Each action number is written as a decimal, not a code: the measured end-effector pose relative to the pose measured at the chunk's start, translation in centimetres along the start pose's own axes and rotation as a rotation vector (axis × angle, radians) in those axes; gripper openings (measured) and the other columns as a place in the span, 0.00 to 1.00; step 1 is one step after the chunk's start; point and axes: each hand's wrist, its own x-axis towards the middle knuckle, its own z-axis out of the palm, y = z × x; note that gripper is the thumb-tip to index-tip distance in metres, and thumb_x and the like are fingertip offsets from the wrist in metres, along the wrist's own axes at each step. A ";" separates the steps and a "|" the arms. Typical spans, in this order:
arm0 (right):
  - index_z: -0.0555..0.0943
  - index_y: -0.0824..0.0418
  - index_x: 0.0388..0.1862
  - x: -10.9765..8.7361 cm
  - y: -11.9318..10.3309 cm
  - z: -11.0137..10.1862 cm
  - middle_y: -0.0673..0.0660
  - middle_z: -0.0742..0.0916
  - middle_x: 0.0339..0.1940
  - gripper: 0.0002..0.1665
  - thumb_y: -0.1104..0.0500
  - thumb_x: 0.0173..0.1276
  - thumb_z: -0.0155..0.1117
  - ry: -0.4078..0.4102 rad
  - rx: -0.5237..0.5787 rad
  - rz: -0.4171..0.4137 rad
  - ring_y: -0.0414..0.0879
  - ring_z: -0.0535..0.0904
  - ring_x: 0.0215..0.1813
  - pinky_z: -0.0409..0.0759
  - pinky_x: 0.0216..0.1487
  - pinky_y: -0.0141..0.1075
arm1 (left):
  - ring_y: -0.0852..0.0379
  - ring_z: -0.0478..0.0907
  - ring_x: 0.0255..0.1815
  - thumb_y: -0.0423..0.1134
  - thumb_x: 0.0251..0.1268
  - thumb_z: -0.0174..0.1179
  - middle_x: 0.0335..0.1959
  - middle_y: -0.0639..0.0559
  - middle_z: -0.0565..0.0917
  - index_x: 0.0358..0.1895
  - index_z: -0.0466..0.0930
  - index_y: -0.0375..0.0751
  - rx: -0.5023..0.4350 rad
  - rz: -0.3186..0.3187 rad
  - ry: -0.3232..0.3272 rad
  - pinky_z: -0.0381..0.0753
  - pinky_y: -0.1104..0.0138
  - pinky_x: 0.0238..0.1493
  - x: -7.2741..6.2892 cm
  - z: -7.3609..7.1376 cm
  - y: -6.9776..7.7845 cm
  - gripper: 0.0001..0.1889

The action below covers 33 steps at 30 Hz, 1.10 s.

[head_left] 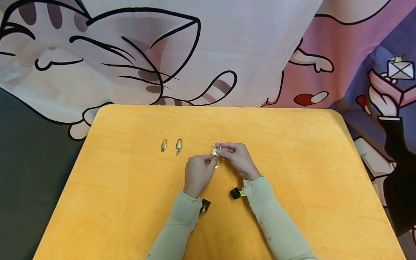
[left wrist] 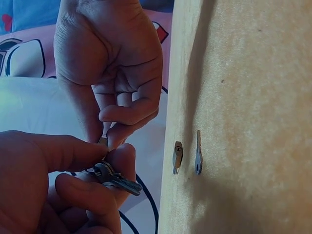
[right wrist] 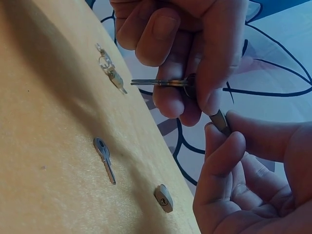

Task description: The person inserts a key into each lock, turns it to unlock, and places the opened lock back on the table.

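Observation:
My right hand (head_left: pixel 238 159) holds a small brass padlock (head_left: pixel 215 151) with its shackle up, pinched between thumb and fingers. Under it my left hand (head_left: pixel 199 171) pinches a key at the padlock's bottom, the key's head mostly hidden by the fingertips. More keys (left wrist: pixel 124 183) on a small ring hang by the left fingers, also seen as thin keys (right wrist: pixel 158 82) in the right wrist view. On the table below the hands lie a loose key (right wrist: pixel 105 160) and another padlock (right wrist: pixel 164 198) with its keyhole showing.
Left of the hands, two small padlocks (head_left: pixel 164 145) lie side by side on the yellow table (head_left: pixel 130 202), the right padlock (head_left: pixel 178 144) having a key at its bottom. Behind the table's far edge hangs a cartoon-printed cloth (head_left: pixel 253 54).

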 end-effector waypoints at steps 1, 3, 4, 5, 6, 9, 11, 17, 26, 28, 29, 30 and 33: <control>0.82 0.77 0.53 0.0 0.0 0.0 0.57 0.90 0.37 0.17 0.69 0.67 0.68 0.001 0.000 -0.001 0.39 0.84 0.35 0.81 0.37 0.31 | 0.66 0.65 0.08 0.37 0.65 0.65 0.15 0.55 0.83 0.33 0.92 0.37 -0.006 -0.005 -0.008 0.63 0.70 0.12 0.0 0.0 0.0 0.08; 0.82 0.77 0.53 0.0 -0.1 -0.1 0.58 0.90 0.37 0.17 0.69 0.67 0.68 0.002 -0.001 -0.004 0.39 0.84 0.35 0.81 0.36 0.31 | 0.66 0.66 0.09 0.37 0.67 0.65 0.16 0.55 0.83 0.34 0.91 0.36 -0.017 -0.018 -0.027 0.63 0.70 0.13 0.0 0.0 0.1 0.09; 0.82 0.77 0.53 0.0 -0.1 -0.1 0.58 0.90 0.38 0.18 0.69 0.67 0.68 0.003 0.000 -0.005 0.40 0.84 0.35 0.81 0.36 0.31 | 0.65 0.66 0.09 0.38 0.68 0.64 0.17 0.56 0.83 0.34 0.91 0.36 -0.021 -0.025 -0.037 0.63 0.70 0.13 0.0 0.0 0.1 0.10; 0.83 0.77 0.53 -0.1 -0.1 -0.1 0.58 0.90 0.38 0.17 0.69 0.67 0.68 0.005 0.000 -0.005 0.40 0.84 0.36 0.81 0.37 0.31 | 0.65 0.66 0.09 0.38 0.69 0.63 0.17 0.56 0.83 0.35 0.91 0.37 -0.024 -0.031 -0.046 0.62 0.70 0.13 0.0 0.0 0.2 0.10; 0.83 0.76 0.53 -0.1 -0.1 -0.1 0.58 0.90 0.39 0.18 0.69 0.67 0.68 0.007 0.000 -0.002 0.40 0.85 0.36 0.81 0.37 0.31 | 0.64 0.66 0.09 0.38 0.70 0.63 0.17 0.56 0.83 0.34 0.91 0.36 -0.026 -0.034 -0.053 0.62 0.70 0.13 -0.1 0.0 0.1 0.11; 0.83 0.76 0.54 -0.1 0.0 -0.1 0.58 0.90 0.40 0.18 0.68 0.67 0.69 0.010 -0.006 0.009 0.40 0.85 0.37 0.83 0.40 0.33 | 0.63 0.66 0.10 0.39 0.72 0.62 0.18 0.56 0.84 0.33 0.91 0.37 -0.029 -0.044 -0.069 0.62 0.70 0.14 -0.1 0.0 0.1 0.12; 0.83 0.75 0.54 -0.2 0.0 -0.1 0.59 0.90 0.41 0.18 0.68 0.67 0.69 0.015 -0.003 0.021 0.41 0.86 0.38 0.84 0.43 0.36 | 0.63 0.66 0.10 0.39 0.72 0.61 0.18 0.56 0.84 0.32 0.91 0.37 -0.029 -0.052 -0.077 0.63 0.69 0.14 -0.2 0.0 0.1 0.13; 0.82 0.75 0.56 -0.2 0.1 -0.1 0.64 0.88 0.50 0.18 0.69 0.68 0.67 0.001 0.040 0.033 0.44 0.88 0.45 0.83 0.52 0.44 | 0.63 0.67 0.11 0.40 0.72 0.62 0.18 0.57 0.83 0.33 0.91 0.38 -0.012 -0.055 -0.080 0.64 0.69 0.15 -0.1 -0.1 0.1 0.12; 0.79 0.78 0.57 -0.1 0.1 -0.1 0.67 0.87 0.51 0.19 0.71 0.69 0.65 -0.029 0.070 0.026 0.43 0.87 0.44 0.81 0.55 0.47 | 0.64 0.71 0.14 0.42 0.70 0.64 0.23 0.52 0.86 0.39 0.91 0.37 0.033 -0.046 -0.068 0.69 0.68 0.18 0.0 -0.3 0.0 0.12; 0.79 0.78 0.57 -0.1 0.0 0.0 0.68 0.87 0.51 0.19 0.71 0.69 0.65 -0.028 0.076 0.024 0.43 0.87 0.44 0.81 0.56 0.48 | 0.64 0.72 0.15 0.42 0.70 0.64 0.25 0.51 0.87 0.40 0.91 0.37 0.036 -0.046 -0.068 0.70 0.68 0.19 0.0 -0.4 -0.1 0.12; 0.79 0.78 0.57 -0.1 0.0 0.0 0.67 0.87 0.52 0.19 0.71 0.69 0.65 -0.026 0.079 0.024 0.43 0.87 0.44 0.81 0.56 0.48 | 0.64 0.72 0.15 0.43 0.70 0.64 0.26 0.51 0.88 0.41 0.91 0.37 0.035 -0.049 -0.067 0.70 0.68 0.19 0.0 -0.4 -0.1 0.12; 0.79 0.78 0.57 -0.1 0.0 0.0 0.67 0.87 0.52 0.19 0.71 0.69 0.65 -0.025 0.080 0.023 0.43 0.87 0.45 0.80 0.56 0.49 | 0.64 0.72 0.15 0.43 0.70 0.63 0.26 0.50 0.88 0.41 0.91 0.37 0.034 -0.052 -0.064 0.70 0.68 0.19 0.1 -0.5 -0.1 0.13; 0.80 0.78 0.57 0.0 -0.1 0.1 0.65 0.88 0.50 0.19 0.71 0.69 0.65 -0.015 0.077 0.028 0.43 0.87 0.45 0.81 0.55 0.47 | 0.64 0.74 0.16 0.43 0.70 0.63 0.28 0.50 0.89 0.42 0.91 0.37 0.031 -0.058 -0.043 0.71 0.67 0.18 0.2 -0.5 -0.2 0.13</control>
